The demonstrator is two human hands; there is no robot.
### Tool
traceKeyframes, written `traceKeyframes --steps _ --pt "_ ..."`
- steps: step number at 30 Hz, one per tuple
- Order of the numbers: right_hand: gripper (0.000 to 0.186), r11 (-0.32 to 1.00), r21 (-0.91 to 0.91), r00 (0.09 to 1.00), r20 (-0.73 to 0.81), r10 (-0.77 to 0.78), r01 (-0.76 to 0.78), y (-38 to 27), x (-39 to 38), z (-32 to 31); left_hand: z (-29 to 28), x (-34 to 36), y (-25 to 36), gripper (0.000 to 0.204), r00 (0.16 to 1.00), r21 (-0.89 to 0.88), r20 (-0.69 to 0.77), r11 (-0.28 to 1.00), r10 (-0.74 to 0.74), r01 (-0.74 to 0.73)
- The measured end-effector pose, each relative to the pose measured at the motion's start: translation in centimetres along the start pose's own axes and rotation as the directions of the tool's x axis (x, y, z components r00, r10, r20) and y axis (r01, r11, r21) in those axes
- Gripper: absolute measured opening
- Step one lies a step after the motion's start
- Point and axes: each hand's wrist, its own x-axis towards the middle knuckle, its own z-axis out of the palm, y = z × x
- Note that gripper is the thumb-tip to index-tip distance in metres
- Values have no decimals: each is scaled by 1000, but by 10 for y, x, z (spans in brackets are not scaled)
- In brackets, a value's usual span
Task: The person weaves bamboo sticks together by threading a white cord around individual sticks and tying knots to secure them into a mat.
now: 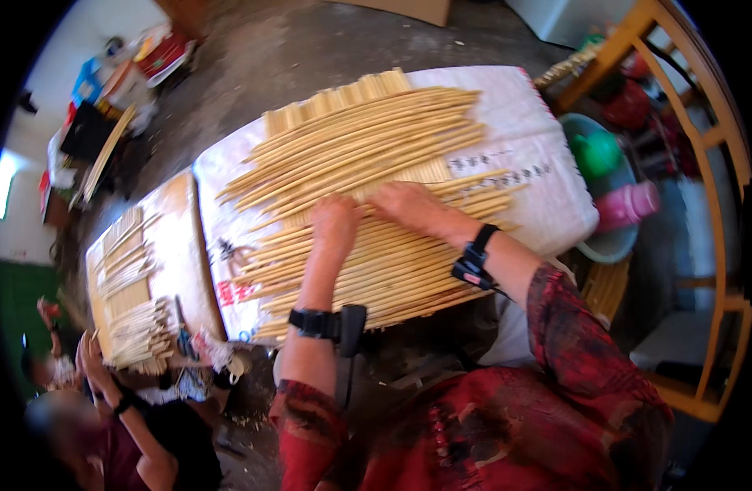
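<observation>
My left hand [335, 219] and my right hand [396, 204] are close together in the middle of the worktop, both with fingers curled on thin yellow bamboo sticks [376, 278] lying in rows. A second bundle of sticks [351, 139] lies just beyond my hands, over pale slatted or grooved pieces [331, 106]. The sticks rest on a white cloth-like cover [547, 188] with dark and red markings. My fingertips are partly hidden, and I cannot make out exactly how many sticks they hold. Both wrists carry black straps with small devices.
At left, another table [184, 254] holds shorter sticks [143, 323]; two co-workers [147, 442] [49, 360] work beside it. A blue basin [605, 245] with pink and green containers stands right, near a wooden frame [703, 131]. Clutter [106, 90] lines the far left wall.
</observation>
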Motion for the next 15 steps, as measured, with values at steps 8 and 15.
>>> traceKeyframes --steps 8,15 --pt "20 1000 6 998 59 3 -3 -15 10 -14 -2 -9 -3 17 996 -70 -85 998 -7 1" --pt "22 988 -104 994 19 -112 113 -15 12 -35 -27 -6 -6 20 988 -297 90 950 129 -97"
